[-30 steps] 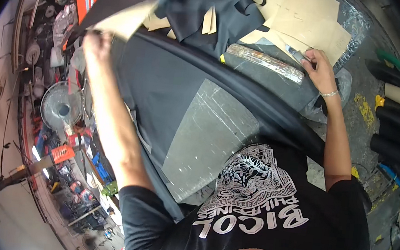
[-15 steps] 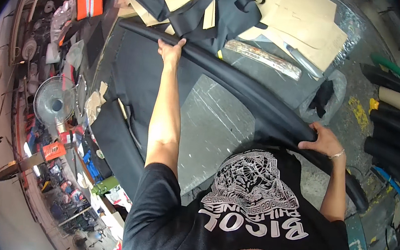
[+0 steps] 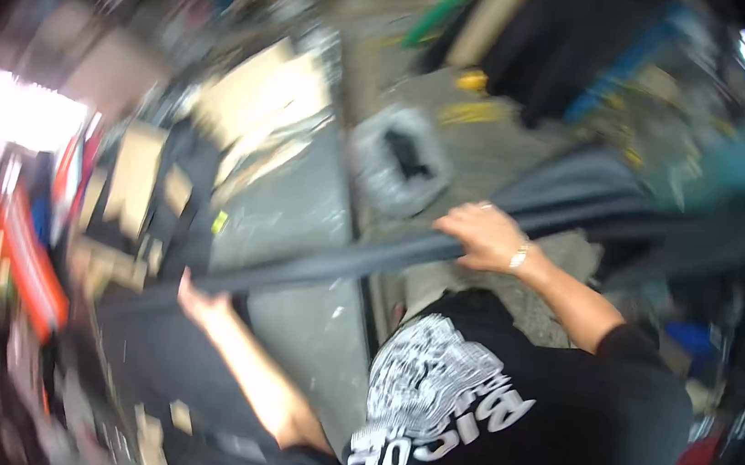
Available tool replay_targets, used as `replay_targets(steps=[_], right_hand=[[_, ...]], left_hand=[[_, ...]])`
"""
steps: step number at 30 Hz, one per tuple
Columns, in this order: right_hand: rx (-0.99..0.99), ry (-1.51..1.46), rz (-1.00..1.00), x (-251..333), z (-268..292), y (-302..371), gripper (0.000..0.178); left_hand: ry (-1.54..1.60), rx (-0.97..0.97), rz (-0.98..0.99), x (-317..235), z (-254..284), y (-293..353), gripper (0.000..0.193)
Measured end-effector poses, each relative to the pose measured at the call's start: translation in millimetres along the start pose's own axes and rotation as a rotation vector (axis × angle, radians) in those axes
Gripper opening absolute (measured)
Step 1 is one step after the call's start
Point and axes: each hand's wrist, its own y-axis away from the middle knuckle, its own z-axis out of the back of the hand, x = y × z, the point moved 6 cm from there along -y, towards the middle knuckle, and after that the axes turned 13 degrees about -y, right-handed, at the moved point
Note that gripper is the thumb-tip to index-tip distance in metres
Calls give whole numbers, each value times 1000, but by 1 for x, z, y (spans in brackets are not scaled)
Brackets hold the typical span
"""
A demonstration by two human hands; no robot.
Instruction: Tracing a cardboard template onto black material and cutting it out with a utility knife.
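A long roll of black sheet material [image 3: 332,267] stretches from the worktable at left, past its edge, to the right, where it widens into loose folds. My left hand [image 3: 205,302] grips it near its left end, thumb up, though motion smears the fingers. Around its middle, beyond the table's edge, my right hand [image 3: 486,237] is closed over the roll. More black sheet [image 3: 165,360] lies flat on the table below my left hand.
Tan cardboard pieces [image 3: 264,96] and black scraps lie on the far part of the grey worktable [image 3: 303,316]. A clear plastic bag [image 3: 376,164] holding something black stands on the floor beside the table. Dark rolls [image 3: 568,48] lean beyond. An orange reflective strip [image 3: 31,258] hangs at left.
My view has swung to the right. The roll has shifted rightward over the table's edge, still in both hands, and its right part now spreads into folds.
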Motion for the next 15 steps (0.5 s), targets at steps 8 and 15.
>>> replay_targets(steps=[8, 15], right_hand=[[-1202, 15, -375, -77, 51, 123, 27], [-1041, -2321, -1009, -198, -138, 149, 118]], left_hand=[[487, 61, -293, -20, 16, 109, 64], [402, 1107, -347, -44, -117, 186, 55]])
